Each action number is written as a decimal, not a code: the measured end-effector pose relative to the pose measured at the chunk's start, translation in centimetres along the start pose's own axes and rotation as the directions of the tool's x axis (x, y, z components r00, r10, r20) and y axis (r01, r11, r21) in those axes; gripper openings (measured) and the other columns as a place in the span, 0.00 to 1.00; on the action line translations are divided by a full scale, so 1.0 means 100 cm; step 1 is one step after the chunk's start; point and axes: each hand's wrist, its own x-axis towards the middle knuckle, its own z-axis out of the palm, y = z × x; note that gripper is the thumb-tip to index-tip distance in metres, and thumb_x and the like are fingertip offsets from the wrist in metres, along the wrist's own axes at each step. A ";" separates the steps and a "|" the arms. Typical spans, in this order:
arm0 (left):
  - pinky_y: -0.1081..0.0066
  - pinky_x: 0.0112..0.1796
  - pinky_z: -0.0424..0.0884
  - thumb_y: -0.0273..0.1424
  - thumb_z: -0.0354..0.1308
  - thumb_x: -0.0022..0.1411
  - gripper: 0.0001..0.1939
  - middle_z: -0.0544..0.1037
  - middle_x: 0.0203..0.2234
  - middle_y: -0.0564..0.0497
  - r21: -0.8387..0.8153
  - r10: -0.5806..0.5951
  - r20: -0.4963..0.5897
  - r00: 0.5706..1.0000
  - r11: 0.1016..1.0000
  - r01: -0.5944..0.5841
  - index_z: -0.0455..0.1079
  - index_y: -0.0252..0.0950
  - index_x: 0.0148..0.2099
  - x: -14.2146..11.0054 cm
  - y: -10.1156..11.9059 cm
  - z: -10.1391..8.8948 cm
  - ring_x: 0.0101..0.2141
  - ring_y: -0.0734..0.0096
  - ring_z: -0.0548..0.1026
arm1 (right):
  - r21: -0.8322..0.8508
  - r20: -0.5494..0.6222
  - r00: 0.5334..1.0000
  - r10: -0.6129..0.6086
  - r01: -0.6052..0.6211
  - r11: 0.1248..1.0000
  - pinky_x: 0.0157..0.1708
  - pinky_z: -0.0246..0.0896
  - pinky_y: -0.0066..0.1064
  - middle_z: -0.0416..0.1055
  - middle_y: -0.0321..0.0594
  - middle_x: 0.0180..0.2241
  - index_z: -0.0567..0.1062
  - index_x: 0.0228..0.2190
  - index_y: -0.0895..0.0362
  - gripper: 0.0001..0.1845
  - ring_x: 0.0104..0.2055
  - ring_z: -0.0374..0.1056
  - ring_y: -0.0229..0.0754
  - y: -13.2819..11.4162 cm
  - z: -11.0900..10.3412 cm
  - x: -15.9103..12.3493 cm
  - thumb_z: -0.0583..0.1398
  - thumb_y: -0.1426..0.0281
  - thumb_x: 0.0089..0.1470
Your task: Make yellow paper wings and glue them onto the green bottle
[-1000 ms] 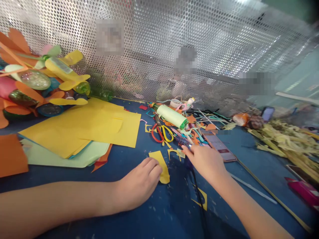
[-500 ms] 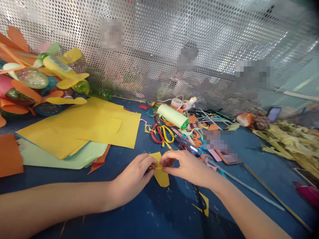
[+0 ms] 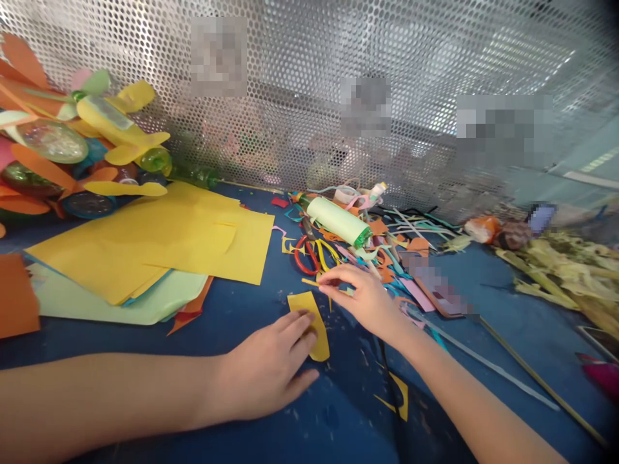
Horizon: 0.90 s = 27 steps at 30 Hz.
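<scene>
My left hand (image 3: 271, 364) is open, its fingers laid over a cut piece of yellow paper (image 3: 320, 345) flat on the blue table. Between the thumb and fingers of my right hand (image 3: 362, 299) is pinched a thin yellow paper strip (image 3: 309, 282), held above the table and pointing left. Just beyond that hand lie scissors (image 3: 306, 261) with one red and one yellow handle. Behind them a green bottle (image 3: 338, 221) wrapped in pale green paper rests on its side among scraps.
Yellow sheets (image 3: 193, 245) lie over a pale green sheet (image 3: 97, 306) on the left. Paper-petalled bottles (image 3: 111, 122) are piled behind them. A perforated metal screen (image 3: 290, 77) closes the back. A long thin stick (image 3: 541, 380) and dry husks (image 3: 570, 264) are at right.
My hands have parted. The right has moved up and away with the thin yellow strip; the left has loosened its pinch and now lies over the yellow piece.
</scene>
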 end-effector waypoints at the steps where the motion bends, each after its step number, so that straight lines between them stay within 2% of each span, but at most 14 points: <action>1: 0.59 0.51 0.63 0.36 0.46 0.62 0.22 0.66 0.50 0.34 0.016 -0.007 0.014 1.000 1.000 0.007 0.61 0.25 0.53 0.000 0.000 0.001 0.52 0.51 0.63 | 0.004 0.017 1.000 -0.014 0.014 1.000 0.40 0.61 0.29 0.72 0.36 0.33 0.73 0.31 0.54 0.04 0.38 0.67 0.38 -0.001 0.003 0.000 0.58 0.72 0.53; 4: 0.58 0.52 0.62 0.37 0.45 0.63 0.23 0.68 0.49 0.33 0.038 0.005 0.031 0.999 0.999 -0.006 0.62 0.23 0.53 0.000 -0.001 0.003 0.53 0.50 0.63 | 0.011 0.045 0.998 -0.051 0.050 0.999 0.41 0.61 0.30 0.72 0.37 0.33 0.73 0.31 0.54 0.05 0.39 0.67 0.39 -0.003 0.011 -0.001 0.58 0.74 0.52; 9: 0.58 0.52 0.62 0.36 0.45 0.63 0.23 0.69 0.48 0.33 0.044 0.023 0.000 1.000 0.999 -0.023 0.63 0.23 0.52 0.000 -0.002 0.004 0.52 0.51 0.64 | 0.020 0.059 0.996 -0.061 0.060 0.998 0.44 0.60 0.33 0.71 0.38 0.34 0.74 0.31 0.54 0.06 0.41 0.66 0.40 -0.001 0.019 -0.001 0.58 0.75 0.52; 27: 0.57 0.51 0.64 0.34 0.45 0.63 0.21 0.71 0.46 0.34 0.033 0.043 -0.052 0.998 0.999 -0.041 0.64 0.24 0.51 0.001 -0.001 0.003 0.51 0.52 0.65 | 0.021 0.071 0.995 -0.070 0.068 0.997 0.41 0.61 0.33 0.71 0.37 0.31 0.74 0.28 0.55 0.05 0.38 0.66 0.39 -0.002 0.025 -0.001 0.59 0.75 0.51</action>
